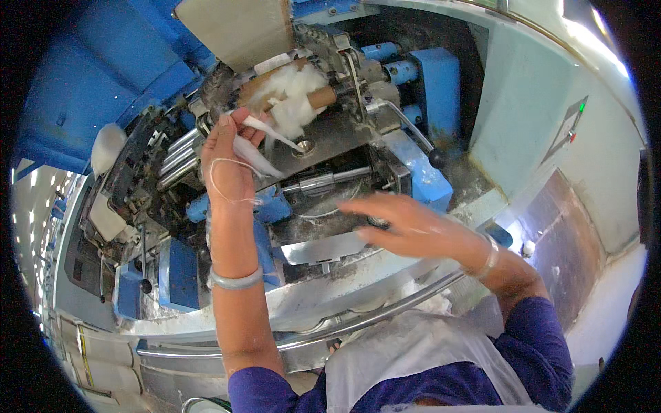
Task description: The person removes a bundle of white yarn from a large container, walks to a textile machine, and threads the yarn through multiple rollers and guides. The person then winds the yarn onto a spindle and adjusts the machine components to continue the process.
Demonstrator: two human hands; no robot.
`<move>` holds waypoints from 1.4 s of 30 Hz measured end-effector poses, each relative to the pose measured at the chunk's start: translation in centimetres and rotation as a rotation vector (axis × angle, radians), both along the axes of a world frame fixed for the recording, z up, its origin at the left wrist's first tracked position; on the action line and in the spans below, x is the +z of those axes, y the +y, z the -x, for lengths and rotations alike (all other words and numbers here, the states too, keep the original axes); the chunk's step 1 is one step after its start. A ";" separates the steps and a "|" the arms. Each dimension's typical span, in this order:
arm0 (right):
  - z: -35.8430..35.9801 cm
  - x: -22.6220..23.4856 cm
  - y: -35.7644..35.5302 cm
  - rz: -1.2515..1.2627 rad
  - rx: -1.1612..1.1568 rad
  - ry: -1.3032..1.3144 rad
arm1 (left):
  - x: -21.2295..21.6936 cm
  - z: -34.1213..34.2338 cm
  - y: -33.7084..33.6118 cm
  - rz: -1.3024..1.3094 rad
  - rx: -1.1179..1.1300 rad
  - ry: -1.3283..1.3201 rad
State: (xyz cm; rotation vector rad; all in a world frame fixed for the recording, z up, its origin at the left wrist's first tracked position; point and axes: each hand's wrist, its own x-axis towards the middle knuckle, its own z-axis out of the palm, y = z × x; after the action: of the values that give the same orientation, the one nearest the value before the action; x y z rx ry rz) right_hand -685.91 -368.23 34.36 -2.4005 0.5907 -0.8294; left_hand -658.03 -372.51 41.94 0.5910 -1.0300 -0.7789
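My left hand (231, 155) is raised over the machine, thumb and fingers pinched on a white cotton sliver (275, 133). One tapered end of it slants down toward a round metal funnel (305, 146) in a dark plate. A looser white tuft (256, 157) hangs below the same fingers. Thin white thread loops round my left wrist. My right hand (399, 220) is blurred by motion, fingers stretched out to the left and nothing visible in them, above the lower part of the machine. Fluffy white cotton (292, 93) lies over brown rollers (321, 97) beyond my left hand.
A raised beige cover (234, 27) stands behind the rollers. A lever with a black knob (436, 157) juts out on the right, near blue housings (437, 82). A curved metal rail (385, 315) crosses in front of me. Another lever knob (145, 286) is at left.
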 end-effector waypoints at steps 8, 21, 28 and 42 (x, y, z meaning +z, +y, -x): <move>-10.8 -4.5 -8.7 0.214 -0.468 0.311 | 0.1 0.5 0.1 0.016 0.178 -0.107; -12.3 -5.0 -12.4 -0.076 -0.294 0.275 | -1.9 -0.1 -1.8 -0.003 0.111 -0.078; -12.2 -5.9 -13.4 -0.321 -0.256 0.052 | -2.4 -1.1 -2.3 -0.022 0.086 -0.044; -2.8 -3.3 -0.5 -0.231 -0.134 -0.127 | -5.9 -1.7 -3.6 -0.453 0.020 -0.467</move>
State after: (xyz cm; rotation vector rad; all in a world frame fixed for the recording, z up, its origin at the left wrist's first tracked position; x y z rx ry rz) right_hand -683.16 -368.69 31.05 -2.1018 0.7591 -0.9087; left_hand -656.32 -376.09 36.01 1.2114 -1.2754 -0.8850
